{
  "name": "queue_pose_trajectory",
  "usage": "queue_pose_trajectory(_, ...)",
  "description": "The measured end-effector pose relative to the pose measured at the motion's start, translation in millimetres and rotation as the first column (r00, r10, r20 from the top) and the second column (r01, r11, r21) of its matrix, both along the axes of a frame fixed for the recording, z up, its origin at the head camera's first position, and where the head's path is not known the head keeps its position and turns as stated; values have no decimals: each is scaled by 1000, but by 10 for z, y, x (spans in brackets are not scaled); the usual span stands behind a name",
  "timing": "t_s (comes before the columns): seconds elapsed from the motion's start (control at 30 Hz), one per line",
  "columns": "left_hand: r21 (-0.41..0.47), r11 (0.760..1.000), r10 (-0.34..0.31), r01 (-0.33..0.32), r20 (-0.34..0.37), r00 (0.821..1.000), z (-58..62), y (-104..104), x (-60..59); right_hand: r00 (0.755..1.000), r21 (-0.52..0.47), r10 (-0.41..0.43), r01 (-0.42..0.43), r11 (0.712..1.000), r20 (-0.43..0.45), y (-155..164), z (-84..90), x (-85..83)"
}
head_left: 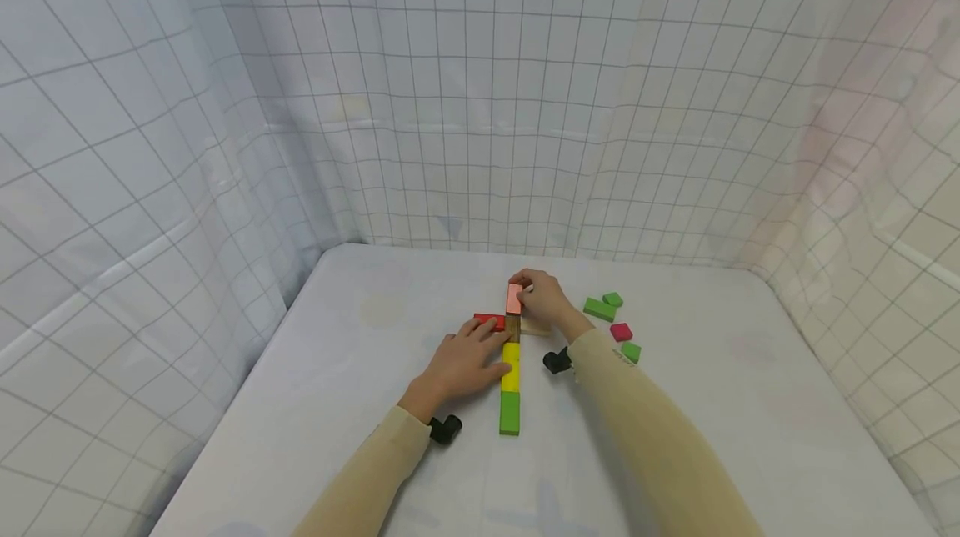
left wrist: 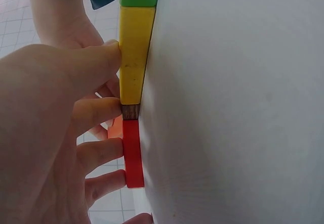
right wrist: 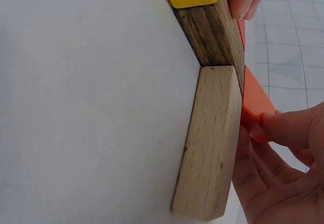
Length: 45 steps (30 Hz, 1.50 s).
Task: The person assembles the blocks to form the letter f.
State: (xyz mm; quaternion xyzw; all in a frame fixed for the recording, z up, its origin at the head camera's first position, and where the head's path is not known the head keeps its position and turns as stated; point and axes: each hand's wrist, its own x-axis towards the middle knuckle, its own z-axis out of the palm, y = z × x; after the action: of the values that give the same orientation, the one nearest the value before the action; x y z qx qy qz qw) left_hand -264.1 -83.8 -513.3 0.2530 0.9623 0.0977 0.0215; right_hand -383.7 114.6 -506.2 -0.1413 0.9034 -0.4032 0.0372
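Observation:
Blocks lie in a cross on the table. Its stem runs from a green block at the near end through a yellow block and a dark brown wooden block to an orange-red block at the far end. A red block forms the left arm, a pale wooden block the right. My left hand touches the yellow block with its thumb, the red and brown blocks with extended fingertips. Between thumb and fingers, my right hand pinches the orange-red block against the brown one's far end.
Right of the cross lie loose pieces: a long green block, two small green ones, the farther, and a small crimson one. Gridded white sheets hang behind and at both sides of the white table.

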Motion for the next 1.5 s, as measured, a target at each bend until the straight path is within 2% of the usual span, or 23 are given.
queue_pose_trajectory(0.23,2,1000,5,-5,2,1000,21,-3,7,1000,3,7,-7,1000,-19,-23,-18,-3)
queue_pose_trajectory(0.5,2,1000,1,-1,-12,1000,3,-11,3,998,73,37,-33,997,-53,-33,-47,34)
queue_pose_trajectory(1.0,-4,1000,-11,11,-18,1000,-11,2,-4,997,141,70,-68,988,-12,15,-40,42)
queue_pose_trajectory(1.5,-5,1000,3,-3,-17,1000,-11,11,6,999,125,52,-51,991,-4,20,-47,58)
